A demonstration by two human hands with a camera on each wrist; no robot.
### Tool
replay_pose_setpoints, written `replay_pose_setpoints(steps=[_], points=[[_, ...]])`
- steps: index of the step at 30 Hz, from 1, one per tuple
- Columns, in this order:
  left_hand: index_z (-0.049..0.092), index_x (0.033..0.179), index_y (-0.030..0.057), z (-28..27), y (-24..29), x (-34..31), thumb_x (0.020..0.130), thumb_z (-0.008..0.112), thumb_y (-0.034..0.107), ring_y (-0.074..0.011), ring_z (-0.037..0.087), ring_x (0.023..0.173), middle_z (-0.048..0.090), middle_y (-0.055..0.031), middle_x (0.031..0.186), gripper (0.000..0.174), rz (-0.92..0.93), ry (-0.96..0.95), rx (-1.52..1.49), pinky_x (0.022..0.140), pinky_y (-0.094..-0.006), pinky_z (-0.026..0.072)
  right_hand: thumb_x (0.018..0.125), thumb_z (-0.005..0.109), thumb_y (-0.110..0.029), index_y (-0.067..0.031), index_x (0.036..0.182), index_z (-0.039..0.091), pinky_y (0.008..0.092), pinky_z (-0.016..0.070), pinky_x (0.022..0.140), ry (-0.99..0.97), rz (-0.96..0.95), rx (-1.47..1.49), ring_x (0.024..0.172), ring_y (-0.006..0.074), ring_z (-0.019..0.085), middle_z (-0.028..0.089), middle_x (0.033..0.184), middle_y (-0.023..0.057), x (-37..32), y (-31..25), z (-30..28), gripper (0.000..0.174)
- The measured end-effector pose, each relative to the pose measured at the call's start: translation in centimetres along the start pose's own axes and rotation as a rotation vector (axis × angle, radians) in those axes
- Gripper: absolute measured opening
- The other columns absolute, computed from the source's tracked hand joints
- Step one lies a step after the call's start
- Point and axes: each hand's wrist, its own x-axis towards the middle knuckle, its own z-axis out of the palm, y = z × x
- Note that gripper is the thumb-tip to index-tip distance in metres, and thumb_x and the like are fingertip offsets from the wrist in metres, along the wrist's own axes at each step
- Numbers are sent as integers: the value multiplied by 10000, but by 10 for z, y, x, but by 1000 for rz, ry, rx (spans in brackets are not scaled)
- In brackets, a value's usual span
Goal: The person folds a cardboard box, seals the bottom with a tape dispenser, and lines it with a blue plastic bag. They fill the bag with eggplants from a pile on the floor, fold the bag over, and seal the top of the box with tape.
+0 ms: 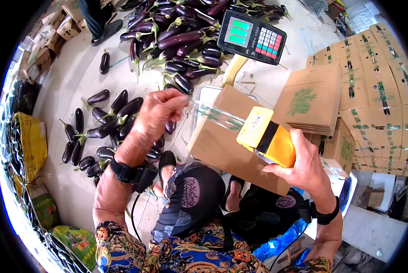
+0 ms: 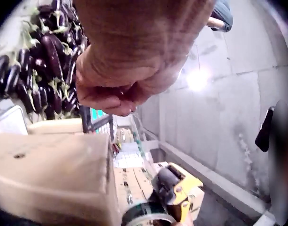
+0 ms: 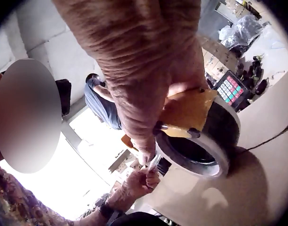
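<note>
In the head view my right hand (image 1: 306, 159) grips a yellow tape dispenser (image 1: 281, 144) over a closed cardboard box (image 1: 217, 150). A clear tape strip (image 1: 215, 115) with green print stretches from the dispenser to my left hand (image 1: 160, 113), whose curled fingers pinch its free end beyond the box's left edge. The right wrist view shows the tape roll (image 3: 219, 127) in the dispenser, close over the box's face. In the left wrist view the fingers (image 2: 106, 101) are curled together above the box (image 2: 54, 165), and the dispenser (image 2: 181, 188) is farther off.
Under the box shows a weighing scale platform (image 1: 199, 109), its keypad display (image 1: 251, 37) behind. Eggplants (image 1: 181, 38) lie heaped on the floor, with more on the left. Flattened cartons (image 1: 308, 100) and stacked boxes (image 1: 377, 91) stand right. Another person's foot (image 1: 107, 32) is at the back.
</note>
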Motion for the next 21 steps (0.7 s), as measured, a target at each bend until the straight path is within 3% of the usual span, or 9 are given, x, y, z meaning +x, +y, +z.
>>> replay_pose_setpoints(steps=[4, 6, 11, 15, 19, 21], points=[[648, 914, -25, -49, -25, 8, 951, 619, 117, -67, 477, 633, 548, 8, 727, 150, -16, 95, -225, 577, -219, 378, 666, 913, -321, -5, 1196, 476, 457, 570, 740, -72, 52, -40, 880, 415, 681, 651, 971, 219, 3, -7, -9, 755], [636, 912, -3, -55, -43, 18, 956, 622, 137, -69, 472, 633, 556, 7, 750, 147, -11, 70, -146, 574, -233, 375, 679, 904, -294, -6, 1175, 481, 458, 566, 750, -111, 76, -66, 892, 417, 678, 651, 970, 220, 7, -10, -10, 712], [630, 841, 21, -34, -58, 30, 957, 650, 177, -60, 450, 595, 529, 28, 691, 195, 31, 116, -368, 554, -212, 363, 686, 893, -267, 1, 1136, 500, 453, 558, 746, -117, 101, -56, 875, 420, 669, 644, 939, 222, 19, -13, -7, 655], [603, 809, 68, -31, -78, 36, 957, 666, 230, -47, 443, 596, 517, 45, 682, 228, 81, 134, -288, 550, -202, 347, 693, 885, -270, 3, 1111, 510, 457, 546, 723, -120, 99, -75, 843, 418, 660, 640, 920, 220, 20, -5, -4, 625], [594, 832, 58, -20, -79, 38, 964, 655, 151, -63, 412, 612, 467, 44, 690, 173, 92, 185, -324, 577, -222, 360, 693, 884, -278, 1, 1105, 515, 462, 539, 705, -124, 104, -58, 821, 416, 656, 640, 901, 215, 23, -5, -2, 619], [605, 808, 66, -11, -75, 38, 940, 694, 217, -52, 439, 582, 502, 47, 659, 220, 136, 146, -286, 548, -217, 358, 691, 885, -279, 0, 1102, 517, 464, 538, 701, -124, 112, -50, 817, 416, 656, 640, 895, 215, 24, -6, -2, 618]])
